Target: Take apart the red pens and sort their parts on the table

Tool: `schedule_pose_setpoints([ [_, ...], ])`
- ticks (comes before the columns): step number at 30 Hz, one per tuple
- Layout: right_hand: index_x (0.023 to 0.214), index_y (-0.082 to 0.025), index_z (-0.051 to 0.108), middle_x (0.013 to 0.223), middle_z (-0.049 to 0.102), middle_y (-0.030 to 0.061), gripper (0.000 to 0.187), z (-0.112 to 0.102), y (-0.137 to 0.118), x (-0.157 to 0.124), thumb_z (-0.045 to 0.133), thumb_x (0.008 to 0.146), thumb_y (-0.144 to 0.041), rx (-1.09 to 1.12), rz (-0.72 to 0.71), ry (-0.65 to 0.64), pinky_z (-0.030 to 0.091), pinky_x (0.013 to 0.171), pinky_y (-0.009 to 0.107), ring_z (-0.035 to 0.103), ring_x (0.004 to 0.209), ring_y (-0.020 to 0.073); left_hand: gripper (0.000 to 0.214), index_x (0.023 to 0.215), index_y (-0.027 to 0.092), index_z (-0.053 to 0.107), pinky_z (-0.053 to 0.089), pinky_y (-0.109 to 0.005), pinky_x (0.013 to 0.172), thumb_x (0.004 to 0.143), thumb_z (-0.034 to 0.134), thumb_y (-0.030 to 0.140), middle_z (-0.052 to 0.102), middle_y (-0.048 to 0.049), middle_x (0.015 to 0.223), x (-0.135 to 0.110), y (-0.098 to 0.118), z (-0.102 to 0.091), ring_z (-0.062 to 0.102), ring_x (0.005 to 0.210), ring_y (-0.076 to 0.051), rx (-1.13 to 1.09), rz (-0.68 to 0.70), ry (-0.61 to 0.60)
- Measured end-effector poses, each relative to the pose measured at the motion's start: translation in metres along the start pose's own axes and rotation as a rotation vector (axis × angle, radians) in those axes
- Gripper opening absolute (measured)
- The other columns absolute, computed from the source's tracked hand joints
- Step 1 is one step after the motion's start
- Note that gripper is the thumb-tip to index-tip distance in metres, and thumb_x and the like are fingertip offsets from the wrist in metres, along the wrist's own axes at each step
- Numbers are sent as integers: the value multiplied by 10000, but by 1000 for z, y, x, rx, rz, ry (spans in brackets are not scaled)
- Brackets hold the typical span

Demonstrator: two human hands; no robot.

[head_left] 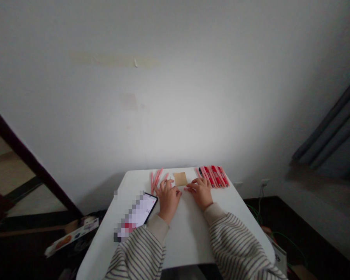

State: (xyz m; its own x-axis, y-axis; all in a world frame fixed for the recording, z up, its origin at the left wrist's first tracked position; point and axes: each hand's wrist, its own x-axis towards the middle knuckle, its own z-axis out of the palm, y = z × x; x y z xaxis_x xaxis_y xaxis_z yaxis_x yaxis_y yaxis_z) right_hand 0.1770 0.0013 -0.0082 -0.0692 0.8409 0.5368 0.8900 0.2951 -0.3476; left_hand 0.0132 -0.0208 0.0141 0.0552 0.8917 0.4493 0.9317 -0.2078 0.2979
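My left hand (167, 197) is low over the white table, thumb and forefinger closed near the table's middle. What they hold, if anything, is too small to make out. Its other fingers reach over the loose pink pens (156, 179) on the left. My right hand (202, 192) faces it, fingertips pinched at a small pink piece (187, 188), perhaps part of a pen. Just beyond the fingertips lies a tan square of paper (180, 179). A row of several red and pink pens (217, 177) lies beyond and to the right of my right hand.
A phone (141, 210) with a lit screen lies left of my left wrist, partly blurred out. The white table (189, 241) has rounded corners and stands against a pale wall (175, 97). A dark curtain (332, 128) hangs right; cables (261, 198) run beside the table.
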Motion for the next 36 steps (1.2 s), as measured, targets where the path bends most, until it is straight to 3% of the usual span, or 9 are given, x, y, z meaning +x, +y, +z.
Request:
schedule_pose_setpoints([
  [6, 908, -374, 738, 1011, 644, 19, 119, 3, 2, -1, 672, 811, -392, 8, -30, -14, 260, 946, 408, 441, 1045, 224, 85, 759, 244, 696, 111, -637, 1086, 741, 679, 325, 595, -47, 1167, -2, -2, -1, 401, 1191, -285, 44, -16, 50],
  [18, 953, -436, 721, 1073, 618, 23, 155, 2, 3, -3, 643, 834, -373, 1, -92, -67, 288, 937, 416, 415, 1086, 251, 112, 791, 251, 688, 170, -591, 1083, 727, 690, 344, 581, -37, 1169, -2, -5, -1, 415, 1169, -275, 46, -36, 90],
  [26, 1109, -348, 677, 1096, 613, 52, 304, 5, 3, -2, 670, 815, -270, 4, -51, -57, 338, 927, 395, 435, 1072, 252, 88, 817, 289, 699, 141, -671, 1074, 764, 650, 340, 575, -33, 1191, 1, -13, -1, 378, 1225, -296, 38, -81, 87],
  [36, 868, -332, 749, 898, 639, 43, 90, 4, 1, -1, 683, 806, -333, 43, -64, -74, 335, 874, 373, 466, 986, 228, 211, 841, 266, 713, 164, -698, 1052, 837, 524, 361, 585, -79, 1159, 3, -19, -5, 411, 1176, -309, 133, -153, 140],
])
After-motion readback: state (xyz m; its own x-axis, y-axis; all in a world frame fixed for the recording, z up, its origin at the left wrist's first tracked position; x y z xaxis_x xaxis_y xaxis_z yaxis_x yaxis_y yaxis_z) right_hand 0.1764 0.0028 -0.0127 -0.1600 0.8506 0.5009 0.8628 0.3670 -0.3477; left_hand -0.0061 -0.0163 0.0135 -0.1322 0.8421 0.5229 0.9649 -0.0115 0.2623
